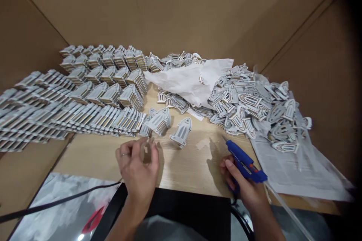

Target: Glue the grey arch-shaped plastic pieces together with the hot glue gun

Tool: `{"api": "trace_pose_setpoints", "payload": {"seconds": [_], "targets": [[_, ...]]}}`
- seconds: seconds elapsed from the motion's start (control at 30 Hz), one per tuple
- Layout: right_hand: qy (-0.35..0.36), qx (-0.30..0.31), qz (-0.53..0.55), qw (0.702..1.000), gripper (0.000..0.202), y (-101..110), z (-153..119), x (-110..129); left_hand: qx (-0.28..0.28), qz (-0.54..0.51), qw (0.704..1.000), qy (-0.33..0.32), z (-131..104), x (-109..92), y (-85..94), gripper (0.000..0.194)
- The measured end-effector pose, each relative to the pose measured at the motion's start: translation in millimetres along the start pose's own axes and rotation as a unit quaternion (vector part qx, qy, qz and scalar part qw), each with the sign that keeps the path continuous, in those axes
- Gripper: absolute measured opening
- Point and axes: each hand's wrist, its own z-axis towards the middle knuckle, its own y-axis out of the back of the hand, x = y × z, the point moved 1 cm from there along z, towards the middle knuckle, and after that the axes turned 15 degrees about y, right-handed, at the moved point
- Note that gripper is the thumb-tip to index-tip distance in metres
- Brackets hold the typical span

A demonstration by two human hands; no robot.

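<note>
One blue glue gun (246, 162) is held, in the head view, by the right hand (240, 182), its handle wrapped by the fingers and its nozzle (225, 139) directed up and to the left above the tabletop (186, 169); a long clear stick (288, 211) is seen trailing from the rear. The left hand (137, 169) is poised over the tabletop with thumb and fingertips bent towards each other, and whether anything thin is pinched there cannot be made out. An arched piece (181, 131), or a thin pile of them, is placed beyond and between the hands, touched by neither, and a small stack (158, 121) of like pieces is found just to its left. Such pieces would be judged light, flat and stiff, with pointed tips and narrow bars likely to be bent or snapped if squeezed; they are best taken by the two long side edges, near the base. Smooth faces may slide on one another, so the stack should be gripped through its full depth. The gun should be taken only by the handle, and its nozzle, possibly hot, should be avoided
</note>
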Motion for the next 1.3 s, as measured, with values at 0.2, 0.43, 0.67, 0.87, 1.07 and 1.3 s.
{"api": "trace_pose_setpoints", "payload": {"seconds": [0.2, 0.43, 0.67, 0.87, 1.07, 1.3], "targets": [[-0.006, -0.013, 0.002, 1.0, 0.037, 1.5, -2.0, -0.1, 0.007, 0.036, 0.996, 0.081, 17.0, 15.9, -10.2, 0.032], [0.006, -0.029, -0.025, 0.999, 0.037, -0.8, -4.1, 3.5, 0.045, 0.109, 0.99, 0.079, 9.5, 26.5, -17.0, 0.042], [0.009, -0.021, -0.027, 0.999, 0.037, -0.5, -3.5, 4.8, 0.071, 0.131, 0.981, 0.122, 14.6, 26.2, -23.9, 0.042], [0.001, -0.028, -0.013, 1.0, 0.036, 2.2, -3.2, -1.7, 0.071, 0.133, 0.978, 0.146, 17.2, 24.8, -24.6, 0.029], [0.005, -0.011, -0.02, 1.0, 0.036, 6.4, -3.7, -8.1, 0.047, 0.107, 0.989, 0.09, 7.3, 31.6, -15.0, 0.022], [0.004, -0.019, -0.017, 1.0, 0.038, 4.5, -2.5, -3.6, 0.034, 0.09, 0.994, 0.051, -7.2, 39.8, 4.3, 0.018]]}}
